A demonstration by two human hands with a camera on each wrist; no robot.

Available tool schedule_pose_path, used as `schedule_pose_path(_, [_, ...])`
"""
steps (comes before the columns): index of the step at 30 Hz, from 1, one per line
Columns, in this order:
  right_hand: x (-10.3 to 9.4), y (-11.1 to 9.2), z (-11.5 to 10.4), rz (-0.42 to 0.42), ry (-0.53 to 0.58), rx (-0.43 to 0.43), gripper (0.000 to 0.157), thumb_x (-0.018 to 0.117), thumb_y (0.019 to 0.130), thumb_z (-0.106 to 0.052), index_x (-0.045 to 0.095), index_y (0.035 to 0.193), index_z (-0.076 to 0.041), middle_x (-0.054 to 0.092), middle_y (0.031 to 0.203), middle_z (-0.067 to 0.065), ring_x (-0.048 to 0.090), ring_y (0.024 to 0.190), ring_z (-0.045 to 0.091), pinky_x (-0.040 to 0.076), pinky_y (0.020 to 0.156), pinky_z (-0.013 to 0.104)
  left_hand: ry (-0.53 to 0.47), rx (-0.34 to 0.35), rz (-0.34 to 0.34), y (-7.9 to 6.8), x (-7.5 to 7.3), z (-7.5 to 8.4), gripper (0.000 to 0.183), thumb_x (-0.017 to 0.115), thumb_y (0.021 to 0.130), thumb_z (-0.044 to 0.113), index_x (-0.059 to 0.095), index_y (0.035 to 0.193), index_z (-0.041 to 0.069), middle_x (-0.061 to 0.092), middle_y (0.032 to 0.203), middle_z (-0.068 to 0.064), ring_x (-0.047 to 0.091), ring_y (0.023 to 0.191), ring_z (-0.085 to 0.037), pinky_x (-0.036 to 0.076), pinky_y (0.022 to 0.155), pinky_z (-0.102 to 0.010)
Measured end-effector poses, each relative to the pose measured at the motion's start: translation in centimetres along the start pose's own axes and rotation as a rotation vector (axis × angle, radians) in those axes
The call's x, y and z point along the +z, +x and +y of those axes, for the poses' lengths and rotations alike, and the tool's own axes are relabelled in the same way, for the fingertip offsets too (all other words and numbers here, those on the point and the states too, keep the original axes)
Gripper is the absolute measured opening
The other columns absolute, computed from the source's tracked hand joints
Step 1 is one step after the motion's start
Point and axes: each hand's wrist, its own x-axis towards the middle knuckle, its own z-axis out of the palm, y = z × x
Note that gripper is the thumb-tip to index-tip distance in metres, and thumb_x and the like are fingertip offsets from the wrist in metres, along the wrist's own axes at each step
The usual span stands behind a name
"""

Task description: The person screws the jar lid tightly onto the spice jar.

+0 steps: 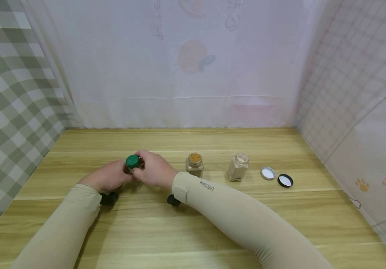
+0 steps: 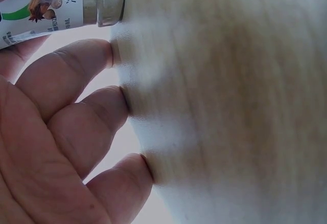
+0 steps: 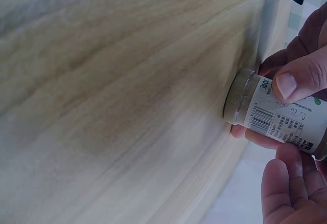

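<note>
At your left, a checked cloth (image 1: 11,82) makes the wall. Over the left part of the wood-grain table (image 1: 146,239), your left hand (image 1: 111,175) has its thumb and finger curled round the jar (image 3: 283,119); your right hand (image 1: 156,170) pinches its green cap (image 1: 133,161). Behind hangs a pale sheet (image 1: 129,74). Further right stand two open jars (image 1: 238,170), then lie two lids (image 1: 268,173), near the paw-printed wall (image 1: 364,149).
</note>
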Motion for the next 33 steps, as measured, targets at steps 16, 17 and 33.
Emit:
schedule_pose_path(16, [-0.03, -0.05, -0.03, 0.003, 0.014, 0.001, 0.041, 0.058, 0.090, -0.031, 0.047, 0.128, -0.018, 0.060, 0.113, -0.003, 0.057, 0.096, 0.005, 0.047, 0.080, 0.020, 0.011, -0.028, -0.008, 0.13, 0.01, -0.05, 0.064, 0.063, 0.080, 0.055, 0.049, 0.133, 0.021, 0.054, 0.130, -0.004, 0.052, 0.108, -0.021, 0.040, 0.093, -0.045])
schedule_pose_path(17, [-0.03, -0.03, -0.04, 0.004, 0.010, -0.005, 0.039, 0.058, 0.090, -0.030, 0.048, 0.126, -0.018, 0.060, 0.112, -0.004, 0.057, 0.095, 0.005, 0.047, 0.080, 0.020, 0.009, -0.025, -0.007, 0.12, 0.00, -0.04, 0.064, 0.063, 0.080, 0.056, 0.049, 0.132, 0.021, 0.055, 0.129, -0.004, 0.052, 0.109, -0.022, 0.040, 0.093, -0.045])
schedule_pose_path(33, [0.09, -0.12, -0.05, 0.014, -0.001, -0.009, 0.034, 0.058, 0.091, -0.032, 0.049, 0.120, -0.018, 0.060, 0.109, -0.005, 0.057, 0.093, 0.004, 0.047, 0.078, 0.019, 0.017, -0.008, -0.007, 0.05, 0.00, -0.07, 0.064, 0.061, 0.081, 0.057, 0.045, 0.134, 0.024, 0.051, 0.133, -0.004, 0.049, 0.118, -0.025, 0.039, 0.095, -0.049])
